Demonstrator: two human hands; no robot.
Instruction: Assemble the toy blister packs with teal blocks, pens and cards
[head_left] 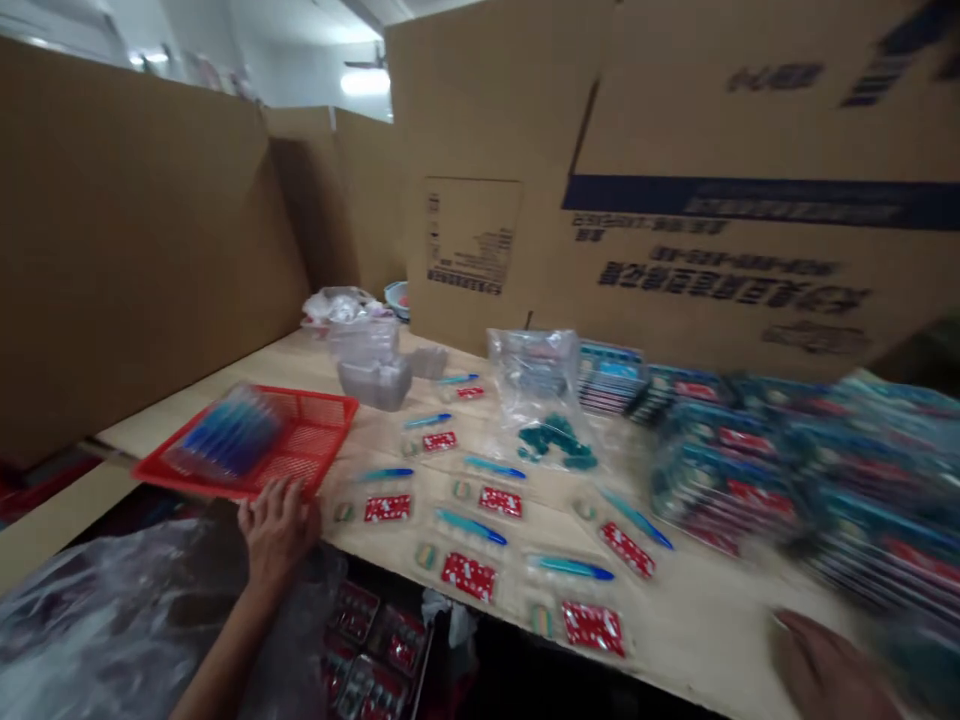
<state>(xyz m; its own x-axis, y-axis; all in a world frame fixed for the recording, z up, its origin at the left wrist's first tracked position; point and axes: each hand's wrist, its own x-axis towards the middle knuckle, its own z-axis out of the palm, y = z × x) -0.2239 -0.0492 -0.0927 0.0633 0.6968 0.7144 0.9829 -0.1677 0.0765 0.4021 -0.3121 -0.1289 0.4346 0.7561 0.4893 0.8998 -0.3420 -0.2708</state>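
My left hand point(276, 527) rests at the near edge of a red mesh tray point(315, 440), fingers curled on its rim. The tray holds a clear pack of blue pens point(229, 435). My right hand point(829, 668) lies low at the bottom right on the wooden table point(712, 620), blurred, beside stacked blue and red packs point(780, 470). Between the hands lie several clear blister trays, each with a blue pen point(472, 525) and a red patterned piece point(469, 577).
Tall cardboard boxes point(675, 170) wall in the table's back and left. A clear bag with teal parts point(551, 420) and empty clear trays point(375, 375) stand mid-table. Crumpled plastic film point(97, 620) and filled packs point(375, 660) sit below the table's front edge.
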